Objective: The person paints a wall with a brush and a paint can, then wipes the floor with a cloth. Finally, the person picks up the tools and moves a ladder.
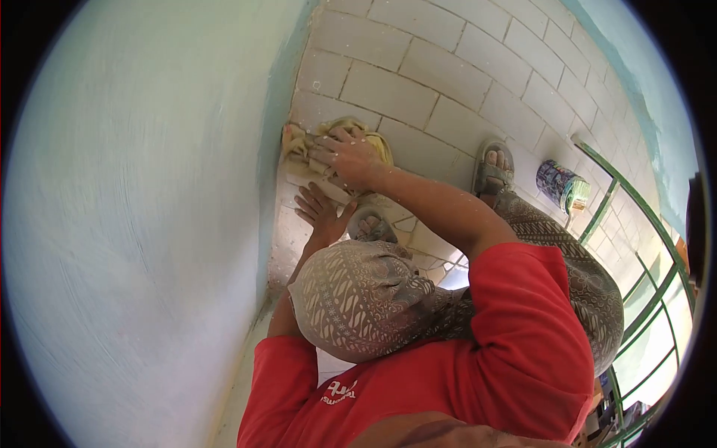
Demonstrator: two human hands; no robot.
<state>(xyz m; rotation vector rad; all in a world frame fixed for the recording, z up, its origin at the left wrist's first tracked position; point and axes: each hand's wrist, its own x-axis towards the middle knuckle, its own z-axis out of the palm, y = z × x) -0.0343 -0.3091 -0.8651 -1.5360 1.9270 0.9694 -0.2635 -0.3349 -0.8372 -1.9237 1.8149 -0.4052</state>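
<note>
My right hand (352, 155) presses on a crumpled yellowish cloth (379, 145), its fingers curled over the fabric. The cloth lies on the tiled floor (388, 93) where it meets the painted wall (164, 187), and part of it is hidden under the hand. Just below, my left hand (323, 215) rests with its fingers spread, close to the foot of the wall and holding nothing. One sandalled foot (371, 225) is near the left hand. My knee in patterned brown fabric (358, 299) partly covers the left forearm.
A paint-smeared can (556, 184) with a brush (571, 216) at its mouth stands right of my other sandalled foot (494, 168). Beyond it runs a green metal railing (635, 194). The wall closes off the left side.
</note>
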